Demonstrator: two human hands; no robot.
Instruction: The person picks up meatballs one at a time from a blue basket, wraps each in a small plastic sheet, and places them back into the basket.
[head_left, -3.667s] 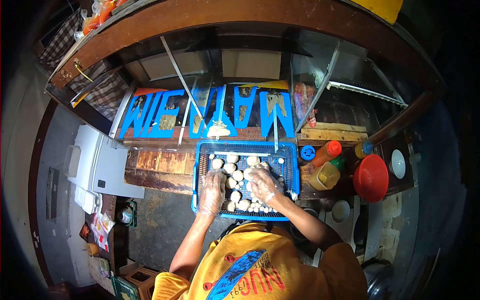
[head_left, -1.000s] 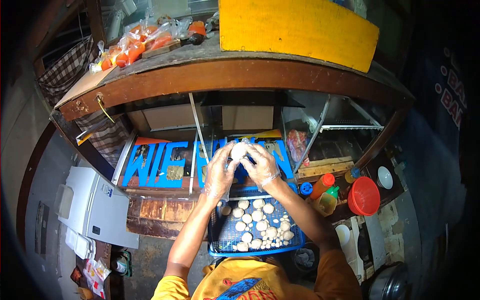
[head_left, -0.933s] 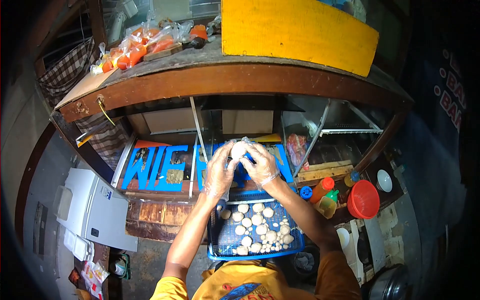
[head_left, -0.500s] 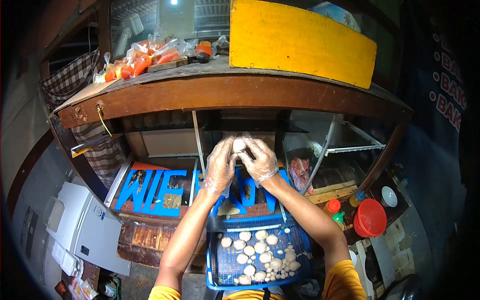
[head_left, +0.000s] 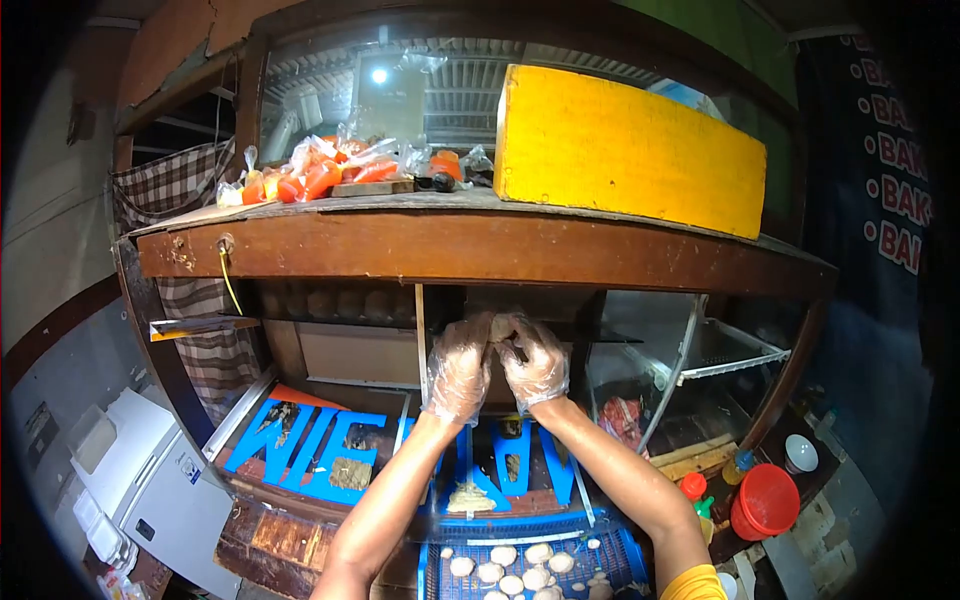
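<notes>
Honestly, this little ball (head_left: pixel 503 327) is looking like a soft-touch, two-handed hold

So the left hand (head_left: pixel 462 370) and right hand (head_left: pixel 537 368), both wearing clear plastic gloves, are gripping it between them, with the fingers curling in around it from either side. Everything's being measured from the blue crate (head_left: pixel 629 566) here: the ball is sitting out past the crate's far edge, raised up, with the forearms spanning either side of the crate's far part. Relative to the hands, it's resting right between the fingertips, touching both, well clear of the palms as far as I'm seeing.

On handling: it's looking light and probably soft, maybe a bit doughy, so I'm guessing squeezing hard would be denting it. The gloves could be making it slippery or tacky, can't tell which. I'd be taking hold around its middle, light fingertips from opposite sides. It's sitting in shade, so the surface detail is getting lost.

Pale lumps (head_left: pixel 536 579) of a similar shape are lying inside the crate, bigger and smaller ones mixed. A red bowl (head_left: pixel 766 502) is standing to the right of the crate, and a yellow box (head_left: pixel 630 150) is sitting way beyond it, up on the ledge (head_left: pixel 400 206).
</notes>
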